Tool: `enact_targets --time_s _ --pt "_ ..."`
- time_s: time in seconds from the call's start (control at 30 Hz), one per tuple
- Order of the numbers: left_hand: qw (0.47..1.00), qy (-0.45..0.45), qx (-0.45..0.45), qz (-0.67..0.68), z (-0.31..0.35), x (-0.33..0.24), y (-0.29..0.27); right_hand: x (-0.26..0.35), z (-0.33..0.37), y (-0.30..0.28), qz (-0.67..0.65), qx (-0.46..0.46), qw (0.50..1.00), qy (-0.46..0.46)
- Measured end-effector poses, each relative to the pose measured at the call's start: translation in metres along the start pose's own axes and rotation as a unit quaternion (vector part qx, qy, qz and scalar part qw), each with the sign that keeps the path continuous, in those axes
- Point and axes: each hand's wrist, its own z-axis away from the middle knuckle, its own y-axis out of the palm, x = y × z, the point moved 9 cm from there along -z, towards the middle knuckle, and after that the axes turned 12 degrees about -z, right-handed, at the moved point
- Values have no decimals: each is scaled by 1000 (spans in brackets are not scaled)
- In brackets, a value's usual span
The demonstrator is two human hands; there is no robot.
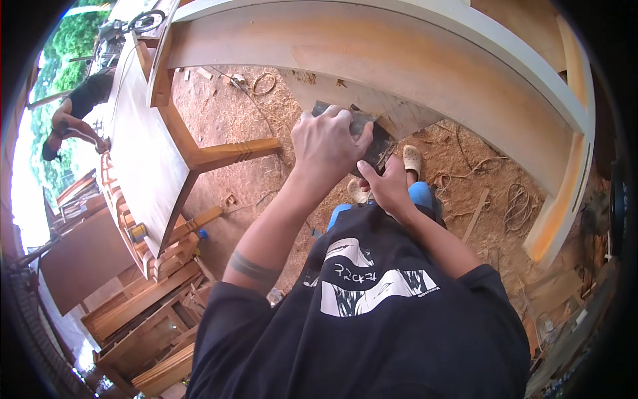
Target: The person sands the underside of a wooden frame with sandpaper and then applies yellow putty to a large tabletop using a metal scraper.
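Both of my hands are on a dark grey sheet (pixel 380 141) that looks like sandpaper, held low in front of me. My left hand (pixel 327 141) lies over its upper left part, fingers bent round it and thumb to the right. At the sheet's lower right edge, my right hand (pixel 388 185) pinches it with the thumb on top; some of its fingers are hidden. Just beyond my hands stands a large wooden furniture frame (pixel 399 46), pale with orange-brown patches. A pale board (pixel 407 117) shows below its long panel, partly hidden by my left hand.
Left, a wooden table or panel (pixel 143 143) with a carved leg (pixel 239 151) stands on the floor. A co-worker (pixel 83 110) bends over its far side. Stacked timber (pixel 149 306) fills the lower left. Sawdust and loose cords (pixel 518 203) cover the floor around my clogs (pixel 412 159).
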Motion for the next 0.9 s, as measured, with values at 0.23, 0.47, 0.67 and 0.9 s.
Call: enact_targets --time_s 0.23,0.47,0.67,0.9 --pt "1000 28 -9 2 3 2 5 -9 -2 -4 16 -8 1000 11" --pt "999 26 43 -11 15 1 9 -9 -5 -8 11 -14 1000 13" --pt "966 -112 40 228 5 66 -9 3 4 -10 0 9 1000 2" --pt "634 -232 166 718 62 153 65 2 15 -35 39 14 998 42"
